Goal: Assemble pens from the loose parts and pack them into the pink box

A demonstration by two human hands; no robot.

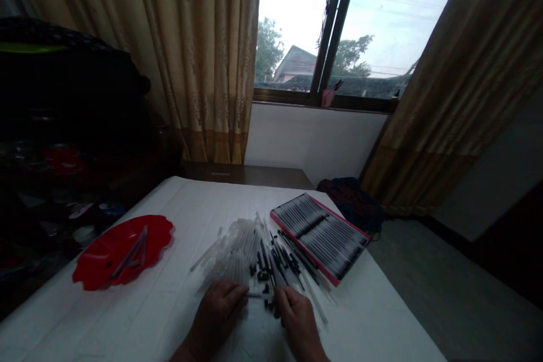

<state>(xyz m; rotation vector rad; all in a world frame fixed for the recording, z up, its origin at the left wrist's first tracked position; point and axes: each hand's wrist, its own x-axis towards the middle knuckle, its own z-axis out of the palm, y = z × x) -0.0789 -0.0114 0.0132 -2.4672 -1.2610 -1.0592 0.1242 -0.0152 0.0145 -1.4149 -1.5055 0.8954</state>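
Note:
My left hand (217,312) is pinched shut on one end of a thin pen (258,295), held level just above the table. The fingers of my right hand (297,317) close round its other end. Beyond my left hand lies a loose pile of clear pen barrels (237,246). Small black caps (262,275) and dark, thin pen parts (278,257) are scattered to the right of that pile. Further right, a red-edged tray (338,281) holds two rows of pens with clear barrels and black ends.
A red scalloped dish (161,232) with a few clear pieces in it stands at the left of the white-covered table (169,311). Dark clutter fills the far left. Beyond the table are a window, curtains (212,68) and a dark cloth heap (352,201).

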